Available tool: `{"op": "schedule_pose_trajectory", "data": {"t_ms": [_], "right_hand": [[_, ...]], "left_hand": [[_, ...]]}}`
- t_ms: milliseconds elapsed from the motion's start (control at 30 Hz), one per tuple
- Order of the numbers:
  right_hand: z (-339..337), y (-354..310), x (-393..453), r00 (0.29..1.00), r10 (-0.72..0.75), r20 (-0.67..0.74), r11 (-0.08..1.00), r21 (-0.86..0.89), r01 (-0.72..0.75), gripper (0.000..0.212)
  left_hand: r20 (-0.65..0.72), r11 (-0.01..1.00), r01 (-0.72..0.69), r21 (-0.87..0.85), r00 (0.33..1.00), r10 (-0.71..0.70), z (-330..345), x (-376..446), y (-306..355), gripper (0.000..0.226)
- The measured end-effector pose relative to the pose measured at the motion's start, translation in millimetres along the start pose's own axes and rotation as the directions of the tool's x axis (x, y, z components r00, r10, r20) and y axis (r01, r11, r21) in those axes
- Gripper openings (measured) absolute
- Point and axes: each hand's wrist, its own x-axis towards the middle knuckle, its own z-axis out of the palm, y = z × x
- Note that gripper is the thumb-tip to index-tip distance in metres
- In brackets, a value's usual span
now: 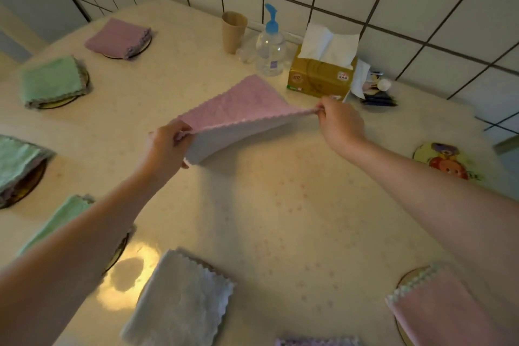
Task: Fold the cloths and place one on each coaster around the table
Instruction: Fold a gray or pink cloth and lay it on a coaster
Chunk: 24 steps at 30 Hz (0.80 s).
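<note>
Left hand and right hand each pinch shut on a corner of the pink cloth held mid-table, which could sag unevenly and fold crooked before reaching the bare coaster at three o'clock.

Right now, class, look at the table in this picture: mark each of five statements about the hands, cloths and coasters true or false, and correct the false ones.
1. Both hands hold the pink cloth above the table. True: the left hand and the right hand each pinch a corner.
2. The cartoon coaster on the right has a cloth on it. False: it is bare.
3. The pump bottle has a blue top. True.
4. The tissue box is closed, with no tissue showing. False: white tissue sticks out.
5. The folded cloth at the far left corner is green. False: it is pink.
</note>
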Motion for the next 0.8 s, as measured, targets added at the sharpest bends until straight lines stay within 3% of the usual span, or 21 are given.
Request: {"op": "schedule_pose_trajectory", "data": {"t_ms": [67,100,167,300,433,600,800], "right_hand": [[-20,2,1,0.997,0.033,-0.065,0.972,0.235,-0.017,0.016],[-32,4,-1,0.994,0.062,-0.086,0.935,0.354,-0.027,0.014],[-54,11,-8,0.985,0.097,-0.145,0.858,0.514,-0.009,0.009],[-83,43,-54,0.959,0.033,-0.282,0.775,0.612,0.153,0.009],[-80,103,-134,0.964,-0.218,-0.15,0.838,0.478,0.264,0.016],[-54,170,-221,0.892,-0.374,0.253,0.917,0.244,0.315,0.019],[-38,201,-275,0.86,-0.412,0.3,0.904,0.253,0.345,0.02]], "left_hand": [[-0.054,0.947,0.119,-0.297,0.989,-0.141,2,6,29,0.015],[-0.093,0.932,0.118,-0.342,0.983,-0.158,3,7,43,0.015],[-0.165,0.933,0.058,-0.354,0.979,-0.123,3,3,68,0.015],[-0.252,0.967,-0.1,-0.234,0.967,0.038,11,-37,98,0.008],[-0.066,0.982,-0.148,-0.118,0.988,0.141,35,-110,93,0.013],[0.268,0.989,-0.131,0.067,0.957,0.109,64,-206,65,0.008],[0.384,0.988,0.0,0.156,0.921,-0.061,75,-266,52,0.013]]}}
